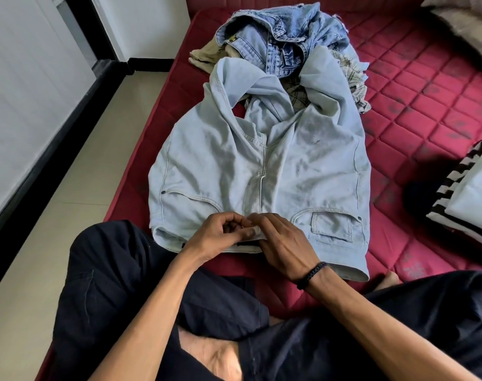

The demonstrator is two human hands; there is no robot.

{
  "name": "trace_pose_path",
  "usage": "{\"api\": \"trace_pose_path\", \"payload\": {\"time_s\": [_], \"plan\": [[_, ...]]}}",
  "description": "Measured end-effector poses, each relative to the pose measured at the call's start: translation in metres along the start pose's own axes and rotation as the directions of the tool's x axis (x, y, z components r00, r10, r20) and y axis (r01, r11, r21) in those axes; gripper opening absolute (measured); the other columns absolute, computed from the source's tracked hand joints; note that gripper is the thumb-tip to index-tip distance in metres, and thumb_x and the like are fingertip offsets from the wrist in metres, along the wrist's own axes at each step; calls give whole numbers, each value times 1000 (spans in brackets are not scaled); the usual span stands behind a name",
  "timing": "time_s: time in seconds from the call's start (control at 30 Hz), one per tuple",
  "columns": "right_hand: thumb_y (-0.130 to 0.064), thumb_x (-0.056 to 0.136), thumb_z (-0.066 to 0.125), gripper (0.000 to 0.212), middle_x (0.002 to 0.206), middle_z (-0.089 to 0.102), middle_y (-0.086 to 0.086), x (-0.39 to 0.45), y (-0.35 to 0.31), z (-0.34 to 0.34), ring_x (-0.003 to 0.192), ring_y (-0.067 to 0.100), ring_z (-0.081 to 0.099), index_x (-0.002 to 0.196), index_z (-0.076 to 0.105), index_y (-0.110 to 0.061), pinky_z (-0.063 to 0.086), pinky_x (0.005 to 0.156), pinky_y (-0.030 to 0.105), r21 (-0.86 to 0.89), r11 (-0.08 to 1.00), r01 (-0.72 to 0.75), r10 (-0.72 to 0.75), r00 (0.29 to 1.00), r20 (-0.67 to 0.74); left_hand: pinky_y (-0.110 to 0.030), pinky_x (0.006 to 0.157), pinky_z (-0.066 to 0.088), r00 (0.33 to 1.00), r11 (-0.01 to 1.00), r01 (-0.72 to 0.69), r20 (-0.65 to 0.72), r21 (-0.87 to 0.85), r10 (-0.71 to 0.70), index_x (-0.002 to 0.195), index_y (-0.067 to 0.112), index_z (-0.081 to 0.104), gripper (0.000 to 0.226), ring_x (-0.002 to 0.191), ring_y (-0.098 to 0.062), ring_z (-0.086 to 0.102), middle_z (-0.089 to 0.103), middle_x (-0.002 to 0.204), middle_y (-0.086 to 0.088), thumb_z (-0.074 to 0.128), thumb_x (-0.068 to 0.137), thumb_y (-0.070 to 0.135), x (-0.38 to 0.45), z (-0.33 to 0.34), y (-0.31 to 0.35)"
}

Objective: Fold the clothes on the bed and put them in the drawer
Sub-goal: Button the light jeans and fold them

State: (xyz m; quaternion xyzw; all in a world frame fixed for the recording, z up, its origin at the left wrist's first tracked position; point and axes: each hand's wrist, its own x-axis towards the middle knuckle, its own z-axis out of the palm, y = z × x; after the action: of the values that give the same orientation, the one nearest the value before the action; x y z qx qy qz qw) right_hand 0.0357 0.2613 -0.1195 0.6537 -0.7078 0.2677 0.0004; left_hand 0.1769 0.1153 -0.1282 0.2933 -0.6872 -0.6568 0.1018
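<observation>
Both hands meet at the waistband of the pale jeans (262,166) spread on the red bed (415,111), left hand (220,237) and right hand (281,243) pinching it, and the twisted legs may spoil the fold unless straightened.

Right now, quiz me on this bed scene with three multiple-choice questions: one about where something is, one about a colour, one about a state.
1. Where is the heap of unfolded clothes?
A. beyond the pale jeans
B. on the floor
C. on the person's lap

2. What colour is the mattress?
A. green
B. red
C. white

3. What are the hands doing?
A. resting flat on the mattress
B. holding a pillow
C. pinching the jeans' waistband

Answers:
1 A, the heap lies at the jeans' far end.
2 B, the quilted cover is red.
3 C, left hand and right hand meet at the waistband's middle.
</observation>
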Motion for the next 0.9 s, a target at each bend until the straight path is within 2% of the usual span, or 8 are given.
{"api": "trace_pose_path", "payload": {"time_s": [0.1, 0.23, 0.3, 0.4, 0.6, 0.73, 0.8, 0.9], "plan": [[-4, 79, 71, 56, 115, 65, 2, -2, 3, 2, 100, 25, 64, 130, 55, -21, 57, 77, 36, 33, 999, -17, 17, 1000, -17, -20, 64, 43, 1000, 989, -7, 9, 150, 5, 102, 28, 74, 40, 69, -4, 47, 58, 79, 12, 95, 69, 35, -3, -1, -1], [-6, 82, 69, 39, 115, 63, 2, 0, 4, 7, 100, 27, 64, 118, 59, -20, 58, 74, 40, 37, 998, -47, 48, 999, -20, -27, 70, 54, 993, 961, -63, -79, 271, 87, 99, 29, 75, 34, 71, -6, 59, 69, 83, 11, 94, 71, 27, -9, -2, 2], [-8, 85, 66, 28, 113, 62, 1, 1, 4, 8, 99, 28, 62, 111, 61, -16, 57, 73, 43, 27, 998, -65, 65, 998, -5, -22, 71, 56, 987, 957, -78, -111, 280, 113, 94, 26, 77, 28, 73, -5, 65, 74, 84, 10, 93, 71, 23, -11, -1, 7], [-14, 88, 59, 17, 110, 61, 1, 1, 4, 5, 99, 27, 60, 104, 62, -13, 55, 72, 43, 19, 997, -73, 73, 997, 19, -19, 67, 54, 982, 948, -83, -136, 308, 130, 87, 24, 79, 21, 72, -14, 68, 76, 82, 11, 92, 71, 20, -11, -1, 10], [-23, 82, 50, 21, 106, 60, -5, 2, 2, 4, 98, 23, 57, 100, 62, -19, 53, 65, 41, 35, 989, -147, 146, 989, 23, -18, 60, 46, 976, 936, -108, -143, 335, 164, 80, 20, 82, 18, 64, -6, 59, 70, 73, 15, 95, 68, 24, -9, -1, 10], [-17, 77, 60, 21, 104, 58, -11, 1, 0, 5, 89, 17, 61, 97, 61, -26, 48, 57, 36, 78, 955, -286, 288, 957, -16, -28, 66, 52, 976, 942, -109, -148, 317, 163, 79, 23, 81, 17, 71, -19, 66, 72, 76, 13, 95, 69, 25, -11, 2, 14], [-16, 78, 64, 21, 103, 59, -11, 2, 0, 4, 81, 17, 62, 96, 61, -27, 44, 55, 33, 64, 958, -279, 282, 959, -32, -30, 68, 55, 975, 949, -108, -157, 295, 160, 85, 24, 80, 19, 73, -22, 67, 73, 76, 7, 94, 72, 22, -12, 4, 14], [-13, 76, 68, 23, 100, 61, -11, 2, 1, 4, 74, 19, 62, 95, 63, -26, 42, 52, 32, 40, 967, -250, 252, 966, -57, -27, 70, 55, 976, 935, -155, -97, 319, 195, 112, 33, 74, 40, 72, -20, 62, 68, 78, 2, 88, 79, 16, -15, 6, 13]]}}
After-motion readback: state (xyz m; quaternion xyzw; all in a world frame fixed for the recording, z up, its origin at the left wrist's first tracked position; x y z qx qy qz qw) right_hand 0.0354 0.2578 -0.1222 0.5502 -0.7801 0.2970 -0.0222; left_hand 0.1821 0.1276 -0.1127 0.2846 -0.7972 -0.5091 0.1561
